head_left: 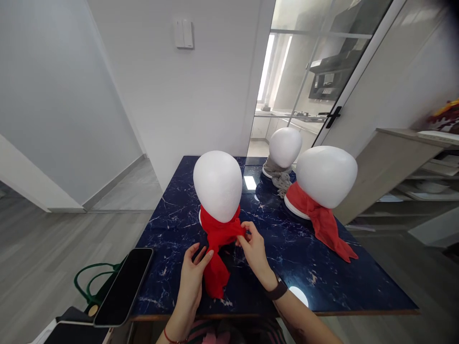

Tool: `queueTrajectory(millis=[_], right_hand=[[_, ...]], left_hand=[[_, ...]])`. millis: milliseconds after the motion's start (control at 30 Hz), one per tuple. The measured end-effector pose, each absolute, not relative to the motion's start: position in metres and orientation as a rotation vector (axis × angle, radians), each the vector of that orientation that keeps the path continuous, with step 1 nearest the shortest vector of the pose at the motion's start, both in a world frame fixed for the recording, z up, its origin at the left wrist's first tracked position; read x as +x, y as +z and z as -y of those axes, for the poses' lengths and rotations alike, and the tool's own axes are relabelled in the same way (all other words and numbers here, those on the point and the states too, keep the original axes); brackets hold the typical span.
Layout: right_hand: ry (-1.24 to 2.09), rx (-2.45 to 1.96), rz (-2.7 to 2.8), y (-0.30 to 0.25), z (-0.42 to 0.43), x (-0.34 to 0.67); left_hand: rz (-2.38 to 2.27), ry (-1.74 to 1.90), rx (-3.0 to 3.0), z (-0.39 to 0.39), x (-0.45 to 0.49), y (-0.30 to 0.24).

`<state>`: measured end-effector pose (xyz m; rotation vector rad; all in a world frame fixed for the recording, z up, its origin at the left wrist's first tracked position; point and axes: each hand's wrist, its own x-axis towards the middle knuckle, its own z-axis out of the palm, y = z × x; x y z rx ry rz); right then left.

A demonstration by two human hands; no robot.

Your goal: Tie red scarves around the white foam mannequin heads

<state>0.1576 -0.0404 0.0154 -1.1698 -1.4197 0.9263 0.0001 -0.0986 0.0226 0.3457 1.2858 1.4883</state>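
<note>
A white mannequin head (pixel 217 184) stands on the dark blue marbled table in front of me, with a bright red scarf (pixel 218 234) wrapped round its neck. One end of the scarf hangs down onto the tabletop toward me. My right hand (pixel 254 248) pinches a part of the scarf at the right of the neck between thumb and fingers. At the scarf's left edge is my left hand (pixel 195 267), its fingers spread and the thumb at the hanging cloth; whether it presses on the fabric is hard to tell.
To the right stands a second white head (pixel 326 174) with a coral-red scarf (pixel 322 224). Behind it, a third head (pixel 286 145) wears a grey scarf (pixel 278 177). A black phone (pixel 124 286) lies at the table's left edge (pixel 161 239), beside a green-handled bag (pixel 86 286).
</note>
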Motion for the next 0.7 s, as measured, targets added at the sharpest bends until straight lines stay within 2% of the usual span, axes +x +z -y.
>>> queueTrajectory(millis=[167,367,500,700], right_hand=[[0.549,-0.989,1.860,0.030,0.037,0.154],[0.295,-0.903,2.376,0.022,0.029,0.151],[0.254,-1.072,2.380,0.021,0.029,0.146],[0.370,-1.159,2.338,0.015,0.020,0.139]], left_hand=[[-1.100,1.284,0.185,0.097,-0.008,0.040],[-0.916,1.170,0.171,0.094,-0.014,0.048],[-0.910,1.182,0.278,0.092,-0.011,0.048],[-1.049,1.262,0.448,0.086,-0.004,0.038]])
